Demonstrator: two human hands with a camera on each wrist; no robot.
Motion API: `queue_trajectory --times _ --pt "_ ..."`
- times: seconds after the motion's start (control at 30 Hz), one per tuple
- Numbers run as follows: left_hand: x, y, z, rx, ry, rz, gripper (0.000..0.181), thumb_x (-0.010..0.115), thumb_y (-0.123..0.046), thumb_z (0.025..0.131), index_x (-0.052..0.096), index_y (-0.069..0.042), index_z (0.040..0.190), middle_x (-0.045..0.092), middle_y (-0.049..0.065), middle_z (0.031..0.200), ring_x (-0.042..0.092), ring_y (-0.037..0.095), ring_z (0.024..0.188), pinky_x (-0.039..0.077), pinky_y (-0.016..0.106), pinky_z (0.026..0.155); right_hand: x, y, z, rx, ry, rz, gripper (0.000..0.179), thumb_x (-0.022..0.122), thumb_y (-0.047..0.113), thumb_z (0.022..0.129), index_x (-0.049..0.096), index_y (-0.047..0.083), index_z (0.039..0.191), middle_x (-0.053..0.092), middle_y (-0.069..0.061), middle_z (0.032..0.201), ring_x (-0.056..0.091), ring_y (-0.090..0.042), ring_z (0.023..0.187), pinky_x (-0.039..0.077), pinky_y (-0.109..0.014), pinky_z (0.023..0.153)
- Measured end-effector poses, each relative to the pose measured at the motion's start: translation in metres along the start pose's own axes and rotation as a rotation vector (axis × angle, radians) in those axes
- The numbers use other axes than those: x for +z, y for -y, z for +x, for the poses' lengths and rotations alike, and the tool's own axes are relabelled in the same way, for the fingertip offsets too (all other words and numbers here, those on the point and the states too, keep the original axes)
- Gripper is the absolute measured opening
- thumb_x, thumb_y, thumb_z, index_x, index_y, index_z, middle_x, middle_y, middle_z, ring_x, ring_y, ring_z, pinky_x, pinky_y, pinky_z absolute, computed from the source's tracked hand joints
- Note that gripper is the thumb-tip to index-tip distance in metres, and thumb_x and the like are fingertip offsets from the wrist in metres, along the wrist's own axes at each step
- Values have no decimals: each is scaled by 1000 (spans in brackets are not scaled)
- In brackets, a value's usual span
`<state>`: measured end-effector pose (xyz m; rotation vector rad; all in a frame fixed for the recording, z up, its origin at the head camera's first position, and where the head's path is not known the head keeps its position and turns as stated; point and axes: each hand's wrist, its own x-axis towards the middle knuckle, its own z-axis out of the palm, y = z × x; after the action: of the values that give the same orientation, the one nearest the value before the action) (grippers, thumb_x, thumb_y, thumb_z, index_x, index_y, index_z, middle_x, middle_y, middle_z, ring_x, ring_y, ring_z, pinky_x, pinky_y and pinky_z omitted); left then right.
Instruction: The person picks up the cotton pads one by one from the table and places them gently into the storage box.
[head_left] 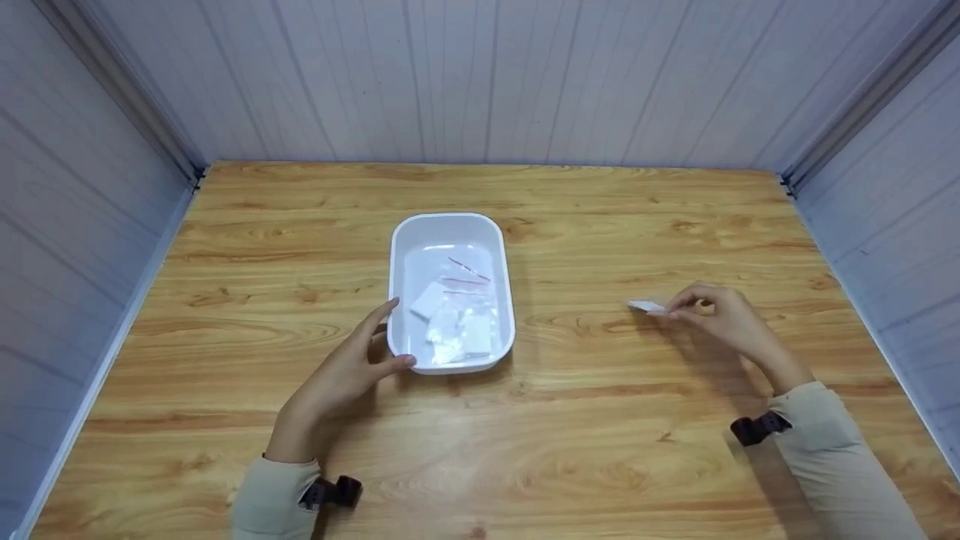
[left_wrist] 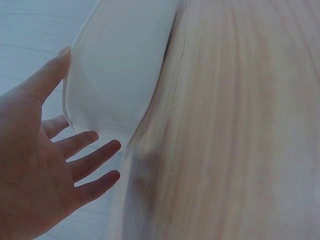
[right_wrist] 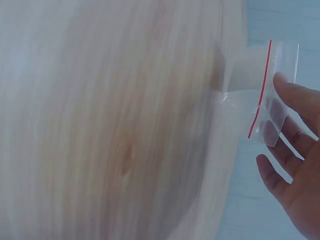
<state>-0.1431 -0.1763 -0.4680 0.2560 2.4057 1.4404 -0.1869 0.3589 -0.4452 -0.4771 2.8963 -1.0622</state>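
Observation:
My left hand is at the near left corner of a white plastic tray, its thumb and index fingertip touching the rim. In the left wrist view, the other fingers stretch loosely beside the tray's outer wall. Inside the tray lie several small clear zip bags with red seal strips and white contents. Off to the tray's right, my right hand pinches another small clear zip bag near its red-striped end, between thumb and fingers. A white piece shows inside that bag, which hangs just over the table.
A wood-grain table carries the tray left of its middle. Pale panelled walls enclose the back and both sides. Dark wrist cameras are strapped over the beige sleeves.

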Motion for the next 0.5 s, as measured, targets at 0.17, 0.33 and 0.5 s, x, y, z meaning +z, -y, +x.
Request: queue_trajectory --times 0.17,0.33,0.5 --pt "0 -1 0 17 -5 5 91 75 -43 86 21 -30 158 34 16 156 31 36 143 14 59 116 3 10 3 -70 -42 12 8 72 9 91 75 10 98 72 -3 95 61 -8 86 42 -24 81" --pt "0 -1 -1 -1 -3 4 91 75 -44 86 21 -32 158 34 15 156 31 36 143 13 58 117 9 21 7 -76 -78 -16 9 74 12 90 76 10 99 71 -2 94 59 -3 84 45 -26 80" --pt "-1 -2 -1 -9 -5 2 91 75 -45 86 21 -32 158 34 14 156 32 35 143 14 56 117 14 32 13 -88 -98 -34 10 74 13 90 75 9 100 71 -3 95 58 -4 85 45 -31 79"
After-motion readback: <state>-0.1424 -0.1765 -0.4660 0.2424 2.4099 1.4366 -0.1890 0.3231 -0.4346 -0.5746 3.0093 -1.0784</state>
